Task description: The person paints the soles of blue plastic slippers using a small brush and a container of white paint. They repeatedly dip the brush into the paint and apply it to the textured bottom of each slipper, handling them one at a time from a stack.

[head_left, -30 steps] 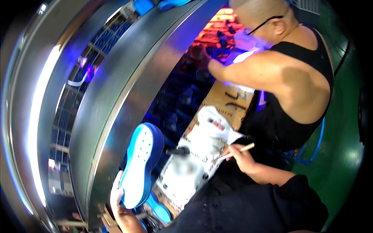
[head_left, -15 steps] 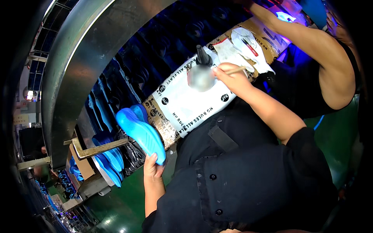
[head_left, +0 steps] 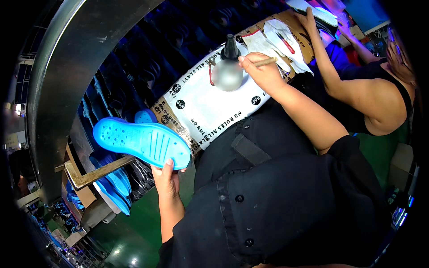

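A bright blue shoe sole (head_left: pixel 143 140) lies across the fingers of my left hand (head_left: pixel 166 177), which grips it at one end with the thumb on top. Its face with several grooves and small holes is turned up. My right hand (head_left: pixel 264 76) pinches a thin wooden stick (head_left: pixel 267 61), perhaps a brush handle, beside a round greyish container (head_left: pixel 227 75). That container looks blurred, and the stick's working end is hidden. Just behind it stands a black cone-topped bottle (head_left: pixel 230 50). Both stand on a white printed sheet (head_left: pixel 203 111) laid over cardboard.
Another blue sole (head_left: pixel 145 116) sits behind the held one. Several soles (head_left: pixel 111 183) hang at the left by a wooden bracket (head_left: pixel 96 174). White gloves (head_left: pixel 263 47) and a red-handled tool (head_left: pixel 288 46) lie on the far cardboard. A co-worker's arm (head_left: pixel 330 71) holds a shoe (head_left: pixel 315 15) at upper right.
My left hand has turned the blue sole from its side to show its grooved face, and the sole has swung to the left. A co-worker's shoe has come into view.
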A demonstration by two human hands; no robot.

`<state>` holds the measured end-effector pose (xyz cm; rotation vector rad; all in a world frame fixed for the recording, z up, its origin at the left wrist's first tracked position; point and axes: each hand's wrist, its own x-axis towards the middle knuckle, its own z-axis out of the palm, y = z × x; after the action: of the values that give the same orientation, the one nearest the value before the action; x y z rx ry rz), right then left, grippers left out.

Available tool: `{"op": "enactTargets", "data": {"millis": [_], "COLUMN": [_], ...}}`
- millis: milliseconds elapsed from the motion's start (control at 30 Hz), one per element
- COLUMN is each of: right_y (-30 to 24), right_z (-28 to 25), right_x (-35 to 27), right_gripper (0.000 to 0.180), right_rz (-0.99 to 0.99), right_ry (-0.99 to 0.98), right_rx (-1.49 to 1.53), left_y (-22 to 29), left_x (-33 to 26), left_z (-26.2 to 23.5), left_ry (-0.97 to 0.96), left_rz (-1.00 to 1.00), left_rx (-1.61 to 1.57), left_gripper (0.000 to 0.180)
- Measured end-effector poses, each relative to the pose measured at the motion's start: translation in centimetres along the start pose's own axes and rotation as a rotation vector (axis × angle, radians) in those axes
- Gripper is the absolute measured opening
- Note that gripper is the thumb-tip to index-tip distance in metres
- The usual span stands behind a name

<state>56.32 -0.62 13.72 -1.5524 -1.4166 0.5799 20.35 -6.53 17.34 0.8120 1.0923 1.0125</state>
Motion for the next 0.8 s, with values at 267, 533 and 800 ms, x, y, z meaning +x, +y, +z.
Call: {"op": "enactTargets", "data": {"millis": [267, 533, 800], "right_y": [0.6, -6.0, -10.0], "right_z": [-1.0, -2.8, -2.1], "right_x": [-0.6, -2.4, -3.5], "right_gripper": [0.03, 0.035, 0.024], "right_rz": [0.222, 0.154, -0.467], "right_ry": [0.05, 0.002, -0.128], "right_rx": [0.3, 0.632, 0.185], "left_y": [-1.1, 1.4, 1.6], "left_x": [2.1, 4.5, 3.8], "left_z": [3.1, 9.6, 11.6], "left_ry": [0.173, 0.064, 0.017], "left_rz": [0.26, 0.559, 0.586], "left_rx": [0.527, 0.483, 0.449], "left_gripper": [0.052, 0.047, 0.043]}}
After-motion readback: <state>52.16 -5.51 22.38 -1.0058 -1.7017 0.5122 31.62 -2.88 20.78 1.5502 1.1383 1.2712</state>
